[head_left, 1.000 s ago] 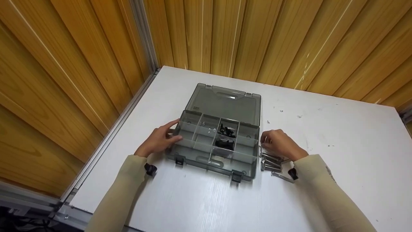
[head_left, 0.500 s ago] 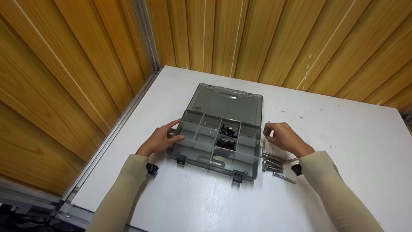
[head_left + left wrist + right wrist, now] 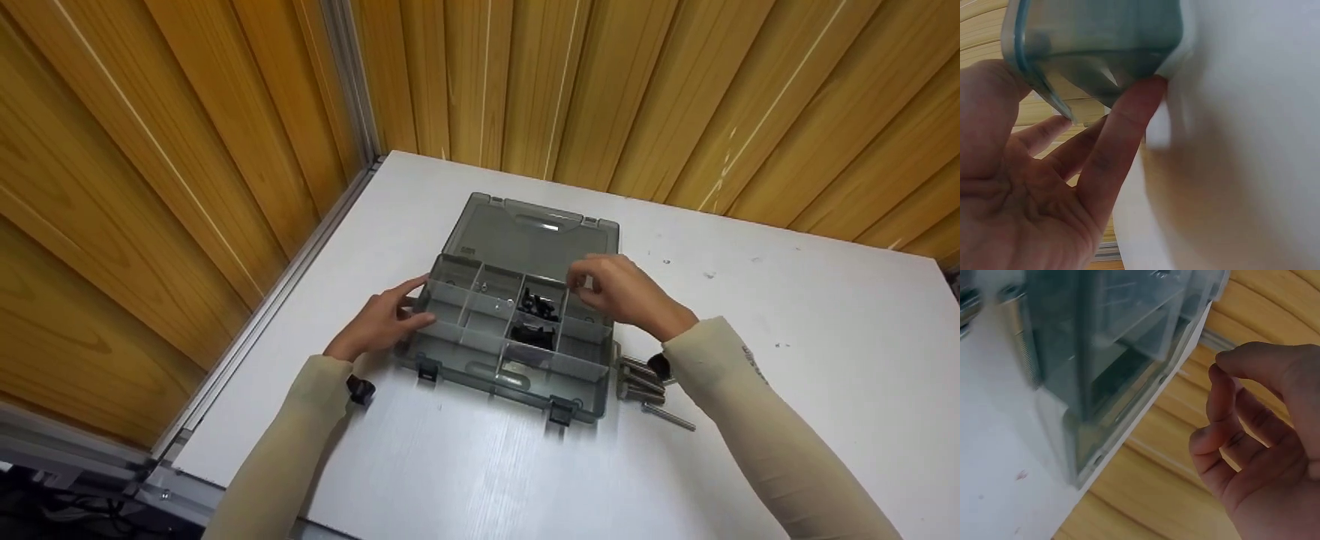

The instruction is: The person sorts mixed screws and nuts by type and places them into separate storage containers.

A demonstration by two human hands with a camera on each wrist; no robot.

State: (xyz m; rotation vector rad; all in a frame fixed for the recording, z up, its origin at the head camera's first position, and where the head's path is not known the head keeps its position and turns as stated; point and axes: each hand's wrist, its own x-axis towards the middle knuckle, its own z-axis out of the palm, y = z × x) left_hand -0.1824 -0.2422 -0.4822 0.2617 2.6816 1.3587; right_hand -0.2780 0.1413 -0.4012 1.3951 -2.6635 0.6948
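Note:
A smoky, see-through compartment box stands on the white table with its lid folded back. My left hand holds the box's left wall; in the left wrist view, its fingers spread around the lower corner. My right hand is over the box's back right compartment. Its thumb and index fingertips meet, but whether something tiny is between them cannot be seen. Black screws and other black parts lie in two compartments. Small metal bits lie in others.
Several long metal bolts lie close to the box's right side, and one loose bolt lies nearer the front. Tiny bits are scattered at the table's back right. Wood-patterned walls stand behind and at the left.
My right hand has risen from beside the box, near the bolts, and moved left over its back right compartment. The left hand keeps its hold. The head view has shifted slightly.

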